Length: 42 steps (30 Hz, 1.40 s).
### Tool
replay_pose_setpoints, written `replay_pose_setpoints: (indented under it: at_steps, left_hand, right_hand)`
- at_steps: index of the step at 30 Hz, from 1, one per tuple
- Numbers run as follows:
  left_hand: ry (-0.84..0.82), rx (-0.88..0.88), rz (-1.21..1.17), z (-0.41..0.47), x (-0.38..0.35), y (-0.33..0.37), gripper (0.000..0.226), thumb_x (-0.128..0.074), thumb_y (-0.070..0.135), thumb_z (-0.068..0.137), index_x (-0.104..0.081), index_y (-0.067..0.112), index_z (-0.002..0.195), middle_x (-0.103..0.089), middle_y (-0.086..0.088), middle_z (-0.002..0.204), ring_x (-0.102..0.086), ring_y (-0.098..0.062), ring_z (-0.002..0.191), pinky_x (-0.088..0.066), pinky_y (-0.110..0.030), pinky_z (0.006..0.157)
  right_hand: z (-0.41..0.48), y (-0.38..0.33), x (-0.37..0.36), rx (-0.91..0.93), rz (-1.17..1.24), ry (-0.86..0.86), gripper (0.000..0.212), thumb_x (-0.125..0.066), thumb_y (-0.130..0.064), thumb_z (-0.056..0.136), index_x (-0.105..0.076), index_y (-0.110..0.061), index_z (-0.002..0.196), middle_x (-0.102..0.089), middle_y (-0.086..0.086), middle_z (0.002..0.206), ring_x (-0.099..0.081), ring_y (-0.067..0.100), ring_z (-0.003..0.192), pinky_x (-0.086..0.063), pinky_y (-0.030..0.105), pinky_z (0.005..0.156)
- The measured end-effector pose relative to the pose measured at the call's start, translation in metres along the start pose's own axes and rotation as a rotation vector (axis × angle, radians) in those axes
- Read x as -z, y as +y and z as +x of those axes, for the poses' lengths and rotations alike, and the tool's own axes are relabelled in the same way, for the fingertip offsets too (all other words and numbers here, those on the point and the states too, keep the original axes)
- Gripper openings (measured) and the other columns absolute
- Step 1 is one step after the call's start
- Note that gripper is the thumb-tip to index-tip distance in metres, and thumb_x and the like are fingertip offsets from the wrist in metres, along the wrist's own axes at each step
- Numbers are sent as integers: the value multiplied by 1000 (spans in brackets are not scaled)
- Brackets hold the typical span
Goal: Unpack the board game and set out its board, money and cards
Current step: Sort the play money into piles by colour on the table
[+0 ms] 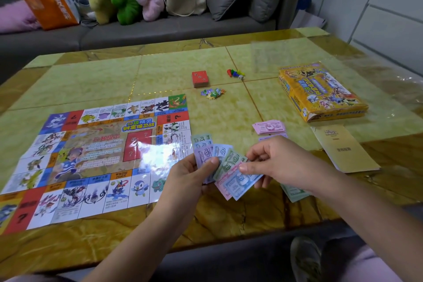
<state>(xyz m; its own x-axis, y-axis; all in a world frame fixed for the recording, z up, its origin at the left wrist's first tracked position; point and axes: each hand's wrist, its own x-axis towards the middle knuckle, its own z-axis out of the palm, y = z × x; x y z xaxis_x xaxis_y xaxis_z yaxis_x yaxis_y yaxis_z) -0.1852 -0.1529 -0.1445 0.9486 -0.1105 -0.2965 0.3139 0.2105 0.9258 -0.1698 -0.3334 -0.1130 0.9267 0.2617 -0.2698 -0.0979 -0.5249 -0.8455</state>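
The paper game board [91, 162] lies unfolded flat on the left of the table. My left hand [190, 176] grips a fan of play money [219, 162] just right of the board. My right hand [277, 162] pinches the pink and blue notes at the fan's right end. A pink stack of notes [270, 126] lies beyond my hands, a purple stack [272, 137] peeks out behind my right hand, and a green stack [294, 192] lies under my right wrist. A red card deck [200, 78] stands farther back.
The yellow game box [320, 91] sits at the right, with a tan rules booklet [345, 147] before it. Coloured pawns and a die [235, 73] and small star tokens [212, 93] lie near the deck. Clear plastic wrap [267, 55] lies at the back right. A sofa with plush toys stands behind.
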Motion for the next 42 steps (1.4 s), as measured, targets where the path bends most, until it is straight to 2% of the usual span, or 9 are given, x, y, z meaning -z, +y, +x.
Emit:
replay_pose_setpoints:
  at_steps: [7, 13, 21, 27, 30, 32, 35, 39, 42]
  left_hand:
    - [2, 3, -102, 2, 0, 1, 24, -60, 15, 85, -65, 5, 106, -74, -10, 97, -71, -23, 90, -60, -29, 70]
    - [-108, 5, -68, -2, 0, 1, 32, -59, -12, 81, -60, 2, 110, -73, -13, 99, -71, -25, 93, -59, -30, 76]
    - [-100, 39, -125, 3, 2, -1, 36, -57, -14, 81, -59, 1, 114, -73, -15, 101, -71, -25, 93, -59, -27, 70]
    - [-63, 65, -170, 6, 5, 1, 39, -57, -16, 79, -59, 3, 113, -73, -15, 100, -72, -26, 89, -60, -28, 69]
    - [-72, 59, -144, 4, 5, 2, 36, -57, -15, 81, -60, 6, 110, -74, -12, 99, -72, -25, 89, -60, -28, 69]
    - [-86, 58, -134, 4, 4, 2, 35, -57, -13, 81, -61, 6, 110, -74, -13, 99, -72, -25, 89, -60, -27, 68]
    - [-104, 63, -113, 2, 3, 1, 33, -57, -13, 81, -61, 4, 109, -74, -13, 98, -72, -24, 87, -59, -26, 66]
    - [-122, 40, -28, 2, 3, -2, 36, -58, -14, 80, -61, 2, 113, -73, -14, 99, -71, -27, 90, -60, -32, 76]
    - [-147, 39, 17, 0, 0, -2, 34, -59, -14, 79, -64, 5, 106, -74, -13, 97, -71, -26, 90, -57, -35, 80]
  right_hand:
    - [-3, -3, -4, -93, 115, -35, 12, -68, -18, 87, -66, -9, 80, -72, 5, 74, -67, 15, 55, -49, 20, 49]
    - [-1, 2, -7, -107, 177, 6, 12, -67, -15, 87, -66, -4, 82, -70, 4, 67, -67, 16, 54, -50, 20, 47]
    - [2, 3, 0, -89, 195, 43, 9, -75, -10, 79, -67, -5, 78, -69, 5, 61, -60, 10, 47, -44, 16, 43]
    - [1, 2, 29, 32, 123, 266, 5, -69, -3, 84, -65, -4, 87, -64, -5, 52, -56, 2, 44, -41, 14, 43]
    - [2, 3, 44, 120, 15, 358, 19, -68, -1, 84, -65, -19, 79, -63, -10, 53, -56, -1, 47, -43, 11, 47]
    - [2, 5, 46, 154, -51, 350, 25, -69, -2, 84, -63, -26, 75, -62, -14, 55, -56, -4, 47, -43, 9, 49]
    - [1, 7, 40, 158, -124, 281, 17, -69, -7, 85, -65, -23, 78, -61, -20, 59, -58, -4, 50, -43, 9, 51]
    - [2, 5, 34, 166, -96, 117, 16, -68, -9, 85, -67, -23, 77, -66, -3, 64, -61, 4, 54, -47, 14, 56]
    - [3, 4, 35, 191, -81, 101, 15, -68, -9, 85, -68, -22, 78, -66, -4, 59, -61, 5, 54, -51, 17, 58]
